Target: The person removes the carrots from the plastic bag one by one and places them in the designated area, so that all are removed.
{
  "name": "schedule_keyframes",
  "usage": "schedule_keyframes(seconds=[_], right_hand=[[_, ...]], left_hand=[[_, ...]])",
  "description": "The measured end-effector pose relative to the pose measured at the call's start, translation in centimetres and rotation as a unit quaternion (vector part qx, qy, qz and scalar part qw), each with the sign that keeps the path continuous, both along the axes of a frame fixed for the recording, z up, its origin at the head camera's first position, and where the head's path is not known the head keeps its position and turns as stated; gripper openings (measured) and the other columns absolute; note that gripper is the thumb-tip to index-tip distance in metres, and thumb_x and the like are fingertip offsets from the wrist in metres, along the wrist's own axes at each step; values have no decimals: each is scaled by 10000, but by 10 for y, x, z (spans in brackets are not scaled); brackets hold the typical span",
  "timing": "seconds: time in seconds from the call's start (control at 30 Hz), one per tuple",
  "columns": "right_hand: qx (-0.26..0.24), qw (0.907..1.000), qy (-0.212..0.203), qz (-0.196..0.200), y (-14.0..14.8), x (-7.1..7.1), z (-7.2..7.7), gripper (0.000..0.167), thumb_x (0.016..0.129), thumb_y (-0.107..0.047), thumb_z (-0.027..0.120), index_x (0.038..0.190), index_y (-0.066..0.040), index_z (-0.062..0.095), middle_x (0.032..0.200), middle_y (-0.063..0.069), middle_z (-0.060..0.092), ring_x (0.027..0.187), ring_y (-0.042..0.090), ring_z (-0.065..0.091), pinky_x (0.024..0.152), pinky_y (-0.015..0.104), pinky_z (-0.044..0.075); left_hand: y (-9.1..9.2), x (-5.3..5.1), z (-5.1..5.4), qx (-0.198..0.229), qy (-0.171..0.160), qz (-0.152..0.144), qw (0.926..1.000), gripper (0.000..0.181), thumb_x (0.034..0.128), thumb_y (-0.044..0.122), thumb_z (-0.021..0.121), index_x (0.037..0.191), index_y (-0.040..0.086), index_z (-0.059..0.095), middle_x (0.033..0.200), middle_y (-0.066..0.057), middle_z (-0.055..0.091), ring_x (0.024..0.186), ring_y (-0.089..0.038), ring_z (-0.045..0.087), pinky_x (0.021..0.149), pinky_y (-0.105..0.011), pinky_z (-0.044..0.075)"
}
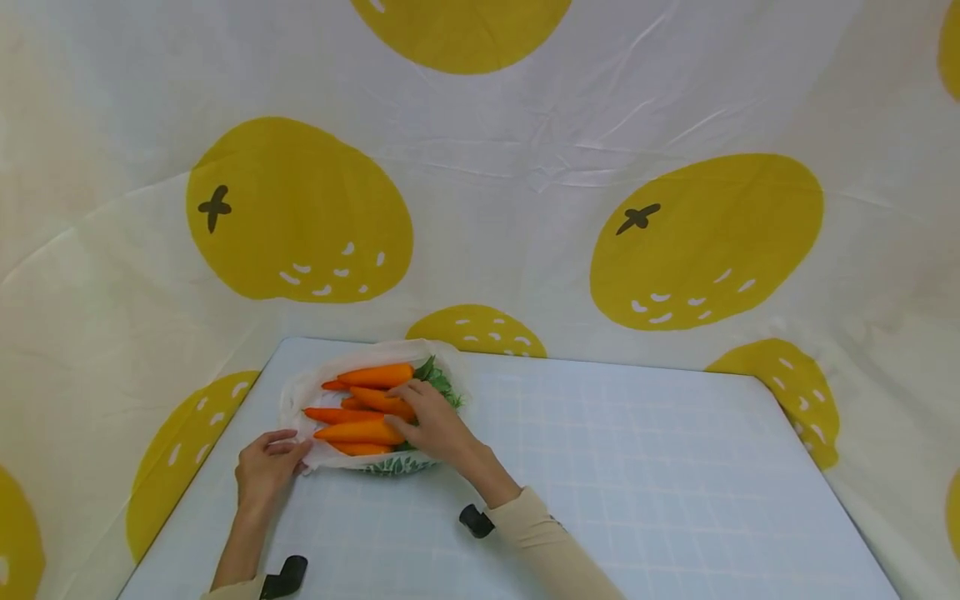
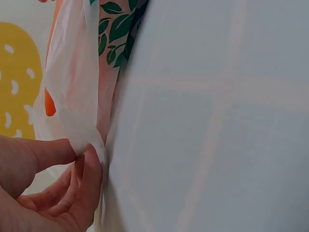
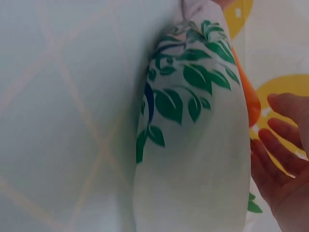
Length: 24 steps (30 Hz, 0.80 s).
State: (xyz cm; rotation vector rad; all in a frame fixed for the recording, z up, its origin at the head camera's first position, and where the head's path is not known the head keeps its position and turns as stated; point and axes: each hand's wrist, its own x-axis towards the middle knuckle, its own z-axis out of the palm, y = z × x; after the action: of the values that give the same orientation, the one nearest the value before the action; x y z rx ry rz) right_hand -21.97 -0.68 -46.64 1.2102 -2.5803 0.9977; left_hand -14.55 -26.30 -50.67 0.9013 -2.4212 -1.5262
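Several orange carrots (image 1: 360,432) lie side by side in a thin white plastic bag (image 1: 298,392) with a green leaf print, their tips pointing left. Green leafy tops (image 1: 444,385) show at the bag's right end. My left hand (image 1: 264,471) pinches the bag's gathered near-left edge between thumb and forefinger, plain in the left wrist view. Over the right part of the carrots reaches my right hand (image 1: 444,427), its fingers spread and loosely bent at the carrots. In the right wrist view, the bag's printed side (image 3: 193,159) hides part of the carrots beside those fingers.
The bag lies at the far left of a table (image 1: 637,475) with a pale blue checked cover. Behind stands a white cloth (image 1: 495,225) printed with big yellow fruit. Black wrist cameras (image 1: 476,521) sit on both forearms.
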Motion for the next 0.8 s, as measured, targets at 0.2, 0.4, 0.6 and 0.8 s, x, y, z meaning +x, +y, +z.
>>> schedule_keyframes(seconds=[0.2, 0.4, 0.6, 0.8], right_hand=[[91, 9968, 641, 465, -19, 0, -6, 406, 986, -104, 670, 1388, -137, 627, 1346, 43, 654, 991, 185, 550, 908, 206, 446], [364, 9923, 1101, 441, -26, 3, -10, 317, 977, -217, 721, 1275, -118, 683, 1255, 34, 701, 975, 193, 620, 954, 243, 466], [861, 9902, 1039, 360, -27, 7, -9, 277, 973, -293, 729, 1180, -111, 701, 1234, 10, 690, 1051, 173, 627, 983, 219, 457], [1461, 9815, 1197, 305, -28, 10, 0, 306, 966, -321, 735, 1205, -132, 713, 1227, -10, 701, 1027, 169, 623, 957, 214, 468]], left_hand=[[0, 0, -2, -17, 24, 14, 10000, 415, 955, 153, 732, 1268, -73, 581, 1009, -281, 687, 619, -183, 660, 545, -159, 513], [0, -1, -5, -59, 31, 6, 10000, 417, 954, 163, 738, 1264, -69, 584, 1012, -283, 694, 610, -184, 666, 549, -153, 511], [0, -1, -6, -78, 16, -25, 10000, 424, 955, 185, 738, 1260, -69, 587, 1042, -302, 687, 612, -182, 665, 559, -150, 509], [0, 1, -4, -30, 3, -51, 10000, 429, 963, 194, 728, 1265, -75, 583, 1074, -317, 680, 632, -175, 669, 561, -144, 510]])
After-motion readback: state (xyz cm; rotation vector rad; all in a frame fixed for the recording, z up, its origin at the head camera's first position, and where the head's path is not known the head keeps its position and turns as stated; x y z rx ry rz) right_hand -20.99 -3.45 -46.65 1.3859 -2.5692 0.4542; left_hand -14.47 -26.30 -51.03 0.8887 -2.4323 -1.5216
